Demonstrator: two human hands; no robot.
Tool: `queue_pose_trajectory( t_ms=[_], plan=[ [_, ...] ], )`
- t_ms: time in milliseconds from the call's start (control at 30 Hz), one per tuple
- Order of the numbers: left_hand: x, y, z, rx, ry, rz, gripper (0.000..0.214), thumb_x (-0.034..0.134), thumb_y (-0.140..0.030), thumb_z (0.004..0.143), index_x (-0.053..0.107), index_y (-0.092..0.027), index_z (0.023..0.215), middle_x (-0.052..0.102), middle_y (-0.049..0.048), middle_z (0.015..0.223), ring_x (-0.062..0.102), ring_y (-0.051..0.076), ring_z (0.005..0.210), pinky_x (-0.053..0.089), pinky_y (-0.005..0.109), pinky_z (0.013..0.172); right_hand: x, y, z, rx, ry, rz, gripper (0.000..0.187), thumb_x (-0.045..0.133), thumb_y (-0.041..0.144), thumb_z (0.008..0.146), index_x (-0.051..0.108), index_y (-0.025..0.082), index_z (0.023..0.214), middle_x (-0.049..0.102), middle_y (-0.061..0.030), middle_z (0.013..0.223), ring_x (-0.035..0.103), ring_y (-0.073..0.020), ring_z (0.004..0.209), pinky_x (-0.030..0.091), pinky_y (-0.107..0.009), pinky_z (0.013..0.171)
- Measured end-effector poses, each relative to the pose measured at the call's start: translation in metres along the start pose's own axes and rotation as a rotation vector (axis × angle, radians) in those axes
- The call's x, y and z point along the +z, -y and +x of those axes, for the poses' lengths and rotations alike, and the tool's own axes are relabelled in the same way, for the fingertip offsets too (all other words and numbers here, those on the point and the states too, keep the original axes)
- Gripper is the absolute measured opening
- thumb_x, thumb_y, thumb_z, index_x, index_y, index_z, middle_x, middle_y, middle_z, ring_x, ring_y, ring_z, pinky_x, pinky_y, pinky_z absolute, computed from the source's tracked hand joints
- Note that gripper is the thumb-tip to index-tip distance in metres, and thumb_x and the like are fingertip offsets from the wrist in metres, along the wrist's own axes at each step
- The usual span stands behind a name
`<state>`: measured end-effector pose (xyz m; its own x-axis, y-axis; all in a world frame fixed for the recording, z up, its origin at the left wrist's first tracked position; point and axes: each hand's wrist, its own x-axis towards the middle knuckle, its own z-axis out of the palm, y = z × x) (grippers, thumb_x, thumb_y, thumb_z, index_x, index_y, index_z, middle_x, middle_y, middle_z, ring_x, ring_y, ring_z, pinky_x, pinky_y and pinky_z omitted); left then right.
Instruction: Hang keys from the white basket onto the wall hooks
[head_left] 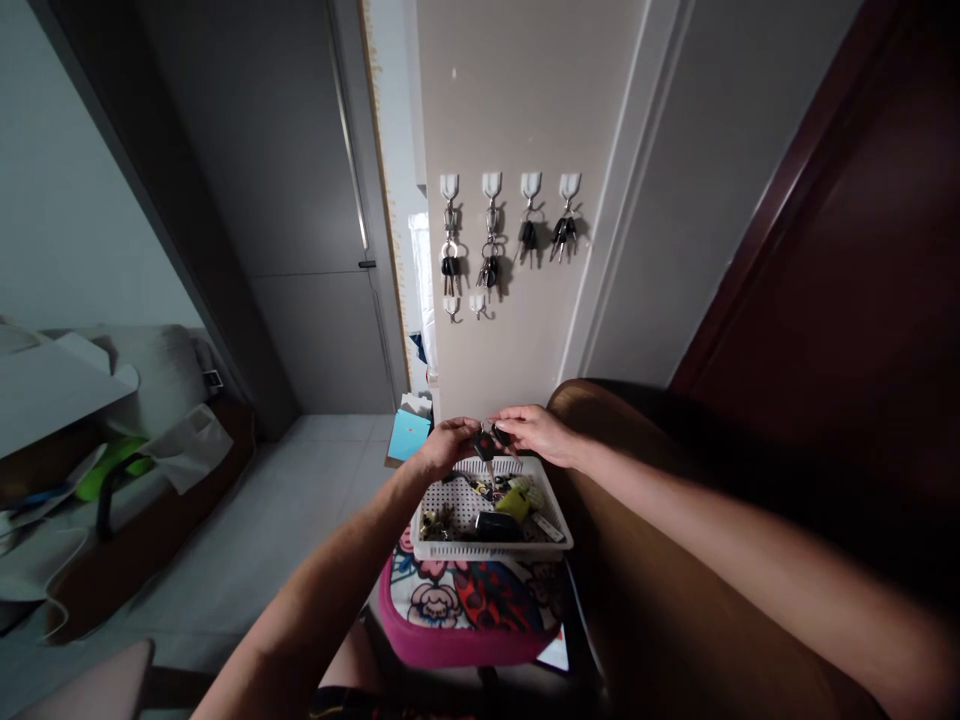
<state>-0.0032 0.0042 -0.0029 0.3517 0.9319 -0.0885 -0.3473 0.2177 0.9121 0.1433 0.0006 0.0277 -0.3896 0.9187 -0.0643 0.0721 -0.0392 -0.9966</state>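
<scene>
Between my two hands hangs a bunch of keys [485, 444] with dark heads, held just above the far rim of a white plastic basket [491, 549]. My left hand [450, 443] pinches the bunch from the left, and my right hand [531, 432] grips it from the right with closed fingers. Inside the basket lie a yellow-green item [514, 503], a black rounded object [498, 526], small brass-coloured pieces [437, 524] and other small things I cannot make out. The basket rests on a pink-edged seat with a flowered cover [472, 600].
Four white hooks [531, 186] on the wall ahead carry key bunches [489, 270]; two smaller hooks [478, 304] below hold no keys. A brown rounded surface [600, 430] stands close on my right. A blue box [409, 434] is on the floor beyond my left hand.
</scene>
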Motion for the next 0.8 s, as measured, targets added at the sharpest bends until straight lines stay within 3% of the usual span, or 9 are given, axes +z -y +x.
queue_pose_trajectory(
  t_ms=[400,633,800],
  plan=[
    [-0.004,-0.003,-0.003,0.003,0.0,-0.042,0.004,0.044,-0.014,0.066,0.046,-0.013,0.063,0.051,-0.0016,0.053,0.049,0.007,0.048,0.04,0.024,0.059,-0.001,0.002,-0.002,-0.012,0.142,0.019,0.016,0.049,0.011,0.06,0.05,0.012,0.076,0.054,-0.0001,0.063,0.052,-0.0074,0.058,0.041,-0.02,0.052],
    [-0.008,-0.002,-0.001,0.013,-0.001,-0.051,0.005,0.049,-0.016,0.061,0.045,-0.013,0.062,0.05,-0.0014,0.053,0.048,0.006,0.049,0.039,0.022,0.057,0.001,0.003,-0.003,0.035,0.118,-0.044,0.022,0.049,0.007,0.059,0.05,0.013,0.08,0.055,0.0,0.067,0.051,-0.0064,0.06,0.04,-0.021,0.057],
    [-0.011,-0.006,0.007,0.056,-0.064,0.256,0.011,0.052,-0.021,0.056,0.049,-0.012,0.062,0.049,-0.0029,0.054,0.045,0.005,0.05,0.034,0.018,0.051,0.0,-0.001,-0.001,0.002,0.031,-0.214,0.021,0.048,0.009,0.059,0.051,0.012,0.079,0.055,-0.0018,0.07,0.05,-0.0068,0.062,0.04,-0.02,0.056]
  ],
)
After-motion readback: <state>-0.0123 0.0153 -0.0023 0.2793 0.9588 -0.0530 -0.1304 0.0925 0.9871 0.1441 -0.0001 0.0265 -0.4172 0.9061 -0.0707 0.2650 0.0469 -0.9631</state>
